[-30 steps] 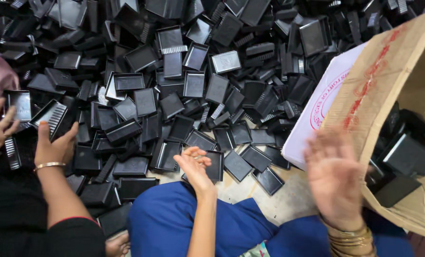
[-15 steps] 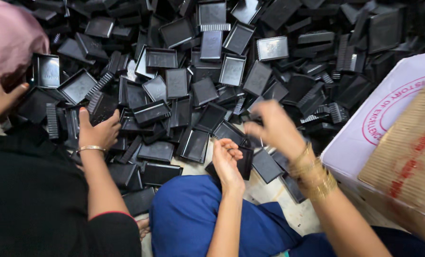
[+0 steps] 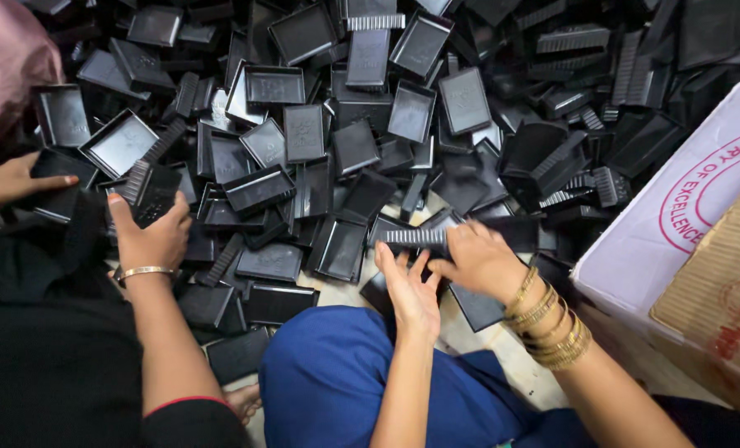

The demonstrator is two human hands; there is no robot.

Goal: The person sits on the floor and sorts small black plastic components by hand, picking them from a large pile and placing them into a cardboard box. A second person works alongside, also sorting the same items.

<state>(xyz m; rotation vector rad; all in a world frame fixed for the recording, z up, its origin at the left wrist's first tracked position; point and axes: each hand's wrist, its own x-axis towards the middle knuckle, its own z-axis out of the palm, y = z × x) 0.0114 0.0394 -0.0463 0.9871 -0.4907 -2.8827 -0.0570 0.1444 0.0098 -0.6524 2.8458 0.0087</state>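
Since a second ago, the right hand (image 3: 479,259) is brought in from beside the cardboard box (image 3: 701,249) onto the pile; fingers are now closed on a ribbed black strip (image 3: 415,238). Left hand (image 3: 411,290) is held open, just beneath the strip. A co-worker's hand (image 3: 150,236) grips another black piece (image 3: 156,192) at left. Pick-up is judged made

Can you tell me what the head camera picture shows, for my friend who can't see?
Two hands, left hand and right hand, pick up a ridged black plastic piece from a huge pile of black trays; a co-worker's hand sorts nearby.
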